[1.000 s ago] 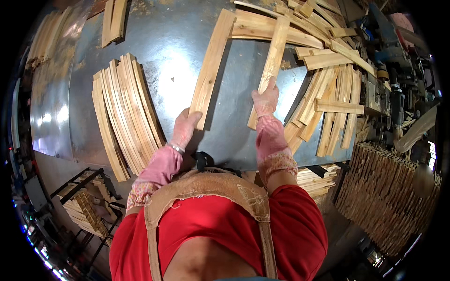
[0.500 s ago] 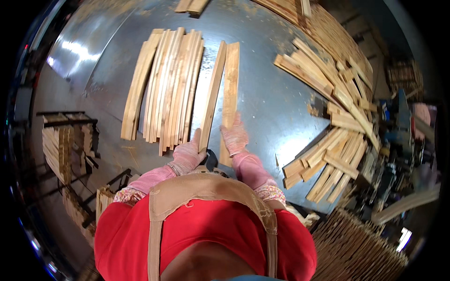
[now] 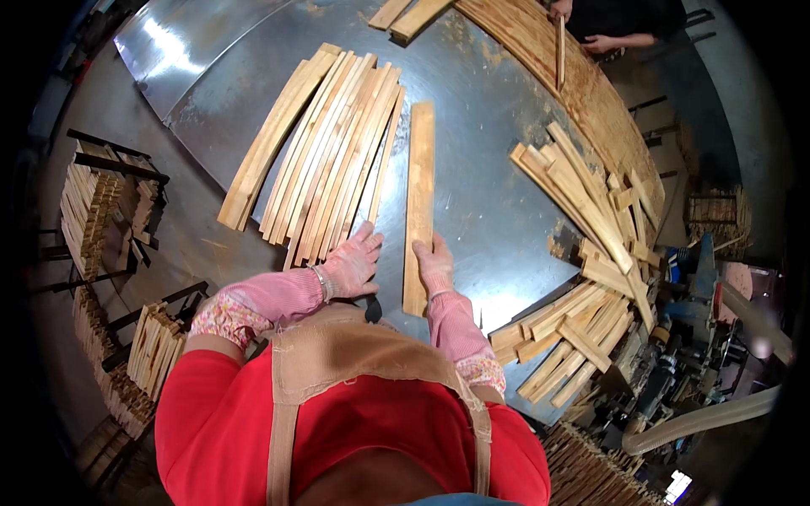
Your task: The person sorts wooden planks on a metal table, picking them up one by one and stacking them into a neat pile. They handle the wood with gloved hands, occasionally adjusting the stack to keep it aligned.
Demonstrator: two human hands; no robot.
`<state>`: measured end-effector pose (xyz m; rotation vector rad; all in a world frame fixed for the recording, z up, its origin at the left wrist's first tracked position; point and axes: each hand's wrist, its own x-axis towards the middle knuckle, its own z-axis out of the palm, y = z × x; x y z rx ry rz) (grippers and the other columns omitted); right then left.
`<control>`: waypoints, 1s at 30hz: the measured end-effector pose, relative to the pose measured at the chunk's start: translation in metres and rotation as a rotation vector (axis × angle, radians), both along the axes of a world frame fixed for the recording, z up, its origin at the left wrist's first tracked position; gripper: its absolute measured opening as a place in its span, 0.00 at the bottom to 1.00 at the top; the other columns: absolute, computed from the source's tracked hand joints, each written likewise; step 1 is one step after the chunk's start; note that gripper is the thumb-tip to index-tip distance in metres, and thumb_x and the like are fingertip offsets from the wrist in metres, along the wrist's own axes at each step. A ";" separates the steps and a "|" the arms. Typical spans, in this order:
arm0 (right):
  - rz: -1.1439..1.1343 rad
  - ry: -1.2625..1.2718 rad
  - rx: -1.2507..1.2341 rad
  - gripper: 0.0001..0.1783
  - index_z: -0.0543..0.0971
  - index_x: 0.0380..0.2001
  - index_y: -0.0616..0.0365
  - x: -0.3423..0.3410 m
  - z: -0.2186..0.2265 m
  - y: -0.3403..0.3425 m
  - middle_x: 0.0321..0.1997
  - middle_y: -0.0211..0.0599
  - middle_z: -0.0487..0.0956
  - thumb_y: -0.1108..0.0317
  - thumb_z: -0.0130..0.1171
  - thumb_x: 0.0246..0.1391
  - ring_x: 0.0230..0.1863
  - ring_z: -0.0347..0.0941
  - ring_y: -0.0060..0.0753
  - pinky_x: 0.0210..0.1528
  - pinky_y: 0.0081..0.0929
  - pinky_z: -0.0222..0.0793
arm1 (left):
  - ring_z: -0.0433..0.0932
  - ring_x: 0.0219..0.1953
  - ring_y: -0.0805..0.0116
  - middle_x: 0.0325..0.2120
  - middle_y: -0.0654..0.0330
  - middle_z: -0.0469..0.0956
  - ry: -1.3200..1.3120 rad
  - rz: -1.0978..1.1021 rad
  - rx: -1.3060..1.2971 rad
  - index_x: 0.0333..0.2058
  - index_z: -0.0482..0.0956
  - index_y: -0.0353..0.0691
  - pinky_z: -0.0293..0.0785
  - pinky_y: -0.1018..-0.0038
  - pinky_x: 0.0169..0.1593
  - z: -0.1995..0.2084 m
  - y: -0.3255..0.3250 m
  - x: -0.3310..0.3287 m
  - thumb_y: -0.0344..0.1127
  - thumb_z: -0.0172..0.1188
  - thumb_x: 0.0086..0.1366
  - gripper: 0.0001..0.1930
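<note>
A flat wooden board lies lengthwise before me on the metal table. My right hand, in a pink glove, grips its right edge near the close end, thumb on top. To the left is a row of narrow wooden strips set side by side. My left hand, also gloved, rests with fingers spread at the near end of that row, holding nothing. One slim strip stands at the row's right side, just beyond my left fingertips. A wider board lies apart along the row's left.
Loose piles of wooden pieces cover the table's right side. Far off, another person's hands are beside a wooden sheet, one on an upright strip. Racks of stacked wood stand at left; machinery with a hose is at lower right.
My left hand has let go of the strip, which now lies by the row, and its fingers have spread. My right hand stays on the board. Another person's hands have come into view.
</note>
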<state>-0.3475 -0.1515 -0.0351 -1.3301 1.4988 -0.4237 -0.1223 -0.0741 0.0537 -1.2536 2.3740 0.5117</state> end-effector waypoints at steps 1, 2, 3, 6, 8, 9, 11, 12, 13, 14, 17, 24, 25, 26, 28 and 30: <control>-0.013 -0.018 -0.016 0.32 0.79 0.64 0.65 -0.003 0.007 -0.005 0.56 0.49 0.87 0.58 0.67 0.62 0.56 0.82 0.41 0.62 0.34 0.74 | 0.66 0.71 0.48 0.63 0.55 0.79 -0.082 -0.098 0.053 0.46 0.91 0.42 0.42 0.41 0.79 0.003 -0.012 0.003 0.66 0.58 0.70 0.31; -0.019 0.028 -0.042 0.30 0.80 0.63 0.64 -0.010 0.003 -0.008 0.54 0.49 0.87 0.58 0.64 0.63 0.54 0.83 0.40 0.60 0.34 0.75 | 0.72 0.67 0.49 0.53 0.54 0.85 -0.225 -0.125 0.025 0.45 0.92 0.42 0.47 0.45 0.79 -0.004 -0.020 0.003 0.69 0.52 0.72 0.34; -0.022 0.015 -0.022 0.30 0.80 0.63 0.64 -0.009 0.013 -0.008 0.54 0.49 0.87 0.57 0.63 0.63 0.54 0.83 0.40 0.60 0.35 0.75 | 0.73 0.66 0.50 0.53 0.53 0.84 -0.220 -0.003 0.128 0.47 0.91 0.42 0.49 0.46 0.79 -0.004 -0.023 0.010 0.68 0.53 0.72 0.34; -0.015 0.091 -0.109 0.29 0.81 0.63 0.63 -0.028 0.026 -0.009 0.54 0.46 0.87 0.58 0.63 0.63 0.54 0.82 0.37 0.60 0.33 0.74 | 0.74 0.66 0.50 0.57 0.51 0.82 -0.099 0.220 0.335 0.53 0.87 0.41 0.54 0.50 0.79 -0.004 -0.051 0.023 0.64 0.57 0.71 0.32; -0.061 -0.032 -0.066 0.28 0.81 0.63 0.63 -0.039 0.017 -0.001 0.55 0.43 0.87 0.59 0.64 0.64 0.54 0.81 0.35 0.61 0.32 0.74 | 0.72 0.68 0.50 0.62 0.51 0.79 0.064 0.184 0.400 0.60 0.82 0.41 0.57 0.52 0.79 -0.012 -0.052 0.032 0.59 0.62 0.69 0.31; -0.096 -0.096 -0.038 0.27 0.81 0.63 0.63 -0.040 0.016 0.000 0.56 0.42 0.87 0.60 0.64 0.64 0.55 0.81 0.34 0.62 0.32 0.74 | 0.72 0.69 0.49 0.64 0.51 0.77 0.183 0.198 0.102 0.62 0.80 0.42 0.56 0.52 0.79 -0.020 -0.045 0.039 0.57 0.64 0.68 0.32; 0.137 -0.079 0.049 0.28 0.81 0.64 0.64 -0.030 0.049 -0.001 0.57 0.39 0.86 0.60 0.66 0.65 0.55 0.80 0.32 0.63 0.31 0.73 | 0.70 0.71 0.48 0.67 0.51 0.73 0.402 0.212 -0.471 0.66 0.75 0.43 0.55 0.50 0.79 -0.033 -0.026 0.057 0.53 0.67 0.66 0.34; 0.221 -0.059 0.086 0.28 0.81 0.64 0.64 -0.034 0.062 -0.001 0.57 0.38 0.86 0.61 0.67 0.65 0.56 0.79 0.31 0.64 0.31 0.73 | 0.68 0.73 0.49 0.70 0.51 0.71 0.409 0.163 -0.498 0.67 0.73 0.45 0.52 0.49 0.81 0.013 -0.036 0.060 0.52 0.66 0.65 0.34; 0.327 -0.132 0.150 0.29 0.81 0.65 0.64 -0.034 0.062 -0.002 0.57 0.38 0.86 0.60 0.67 0.65 0.56 0.79 0.31 0.64 0.31 0.73 | 0.68 0.73 0.49 0.69 0.51 0.71 0.373 0.082 -0.600 0.67 0.73 0.46 0.52 0.48 0.80 0.014 -0.043 0.065 0.52 0.66 0.65 0.34; 0.433 -0.203 0.212 0.30 0.80 0.65 0.64 -0.037 0.057 -0.004 0.58 0.38 0.86 0.59 0.68 0.65 0.56 0.79 0.31 0.63 0.31 0.73 | 0.68 0.72 0.50 0.68 0.52 0.72 0.338 0.001 -0.701 0.66 0.74 0.46 0.52 0.48 0.80 0.011 -0.049 0.072 0.51 0.67 0.65 0.33; 0.612 -0.129 0.256 0.30 0.80 0.67 0.58 -0.010 0.103 -0.013 0.62 0.45 0.85 0.58 0.69 0.64 0.62 0.79 0.36 0.66 0.32 0.72 | 0.77 0.63 0.49 0.60 0.52 0.76 0.221 -0.060 -0.483 0.66 0.73 0.46 0.65 0.48 0.72 0.021 -0.061 0.096 0.54 0.75 0.56 0.41; 0.058 0.180 -0.640 0.25 0.84 0.62 0.54 0.009 0.131 -0.044 0.52 0.49 0.87 0.56 0.67 0.65 0.55 0.83 0.53 0.62 0.42 0.76 | 0.84 0.57 0.50 0.52 0.49 0.83 0.201 0.959 -0.087 0.65 0.73 0.42 0.82 0.54 0.58 0.066 -0.052 0.127 0.58 0.76 0.57 0.42; -0.080 0.083 -0.616 0.25 0.84 0.61 0.53 0.006 0.114 -0.033 0.51 0.49 0.87 0.54 0.66 0.65 0.54 0.83 0.55 0.62 0.43 0.76 | 0.84 0.57 0.48 0.53 0.48 0.83 0.221 1.075 -0.121 0.64 0.74 0.42 0.81 0.53 0.59 0.066 -0.054 0.134 0.58 0.75 0.58 0.41; -0.010 0.142 -0.521 0.25 0.84 0.61 0.52 0.003 0.091 -0.020 0.52 0.49 0.87 0.53 0.65 0.65 0.54 0.82 0.55 0.62 0.44 0.76 | 0.84 0.57 0.46 0.53 0.47 0.83 0.242 1.196 -0.156 0.63 0.74 0.41 0.81 0.52 0.59 0.064 -0.058 0.141 0.58 0.75 0.58 0.41; 0.139 0.261 -0.328 0.26 0.85 0.60 0.51 -0.004 0.051 0.009 0.52 0.50 0.87 0.49 0.64 0.66 0.55 0.82 0.56 0.62 0.45 0.76 | 0.83 0.57 0.42 0.54 0.44 0.82 0.298 1.341 -0.363 0.61 0.75 0.40 0.79 0.51 0.60 0.034 -0.061 0.168 0.58 0.75 0.58 0.39; 0.279 0.310 -0.265 0.27 0.85 0.61 0.48 0.001 0.043 0.040 0.52 0.48 0.87 0.47 0.62 0.66 0.55 0.82 0.57 0.62 0.44 0.76 | 0.82 0.57 0.39 0.54 0.41 0.82 0.344 1.378 -0.696 0.60 0.76 0.40 0.78 0.49 0.61 -0.037 -0.053 0.213 0.58 0.74 0.58 0.38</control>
